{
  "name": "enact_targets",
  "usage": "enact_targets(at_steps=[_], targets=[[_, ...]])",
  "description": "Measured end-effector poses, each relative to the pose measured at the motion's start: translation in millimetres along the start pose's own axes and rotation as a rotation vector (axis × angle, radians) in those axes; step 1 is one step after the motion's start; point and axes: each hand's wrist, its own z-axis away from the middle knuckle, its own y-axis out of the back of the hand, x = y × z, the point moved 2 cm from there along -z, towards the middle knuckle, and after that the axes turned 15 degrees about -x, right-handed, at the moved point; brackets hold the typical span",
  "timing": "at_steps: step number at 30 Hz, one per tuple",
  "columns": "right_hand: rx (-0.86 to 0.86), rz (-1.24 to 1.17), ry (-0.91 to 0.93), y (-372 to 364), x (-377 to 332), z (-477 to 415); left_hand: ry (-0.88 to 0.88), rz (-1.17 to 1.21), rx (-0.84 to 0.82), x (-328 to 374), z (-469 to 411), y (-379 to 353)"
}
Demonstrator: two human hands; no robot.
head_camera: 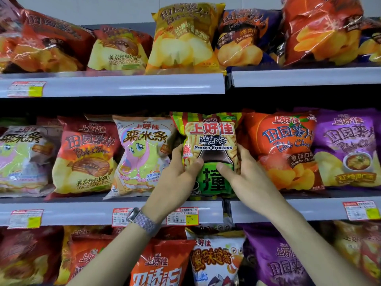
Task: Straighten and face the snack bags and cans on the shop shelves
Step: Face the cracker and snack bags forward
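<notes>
Bright, glare on bags, edges warped

Shelving with two shelf rails, upper (pixel 123 85) and lower (pixel 61 211); six front-row snack bags (pixel 288 149) above the lower rail, one a prawn cracker bag (pixel 210 139); five price labels (pixel 360 210); two hands, left hand (pixel 177 178) and right hand (pixel 245 178); one wristwatch (pixel 142 220).

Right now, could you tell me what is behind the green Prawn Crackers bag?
Only dark gaps show beside the Prawn Crackers bag; it, the left hand and the right hand hide whatever stands behind.

A shop: shelves (pixel 115 85) of snack bags (pixel 86 155) with price tags (pixel 182 216).
</notes>
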Motion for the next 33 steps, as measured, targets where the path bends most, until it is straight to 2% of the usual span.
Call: enact_targets(at_steps=[6, 14, 21, 25, 29, 33], targets=[[0.008, 0.072, 0.009, 1.3, 3.1, 0.5, -0.069, -0.214, 0.031, 6.3, 9.5, 2.5], [-0.041, 0.134, -0.014, -2.3, 5.8, -3.0, -0.005, -0.598, 0.082, 8.6, 17.1, 1.6], [-0.077, 0.187, -0.035, 4.9, -2.0, 0.8, 0.013, -0.657, 0.039, 12.0, 15.7, 3.5], [-0.099, 0.296, -0.084, 6.7, -14.6, 15.8, -0.023, -0.658, 0.019, 13.9, 24.5, 7.5], [-0.018, 0.443, -0.176, 5.0, -34.7, 40.4, -0.050, -0.683, -0.010, 14.1, 33.2, 17.6], [0.157, 0.633, -0.241, -8.4, -67.4, 70.7, -0.037, -0.745, -0.011, 14.5, 57.6, 39.8]])
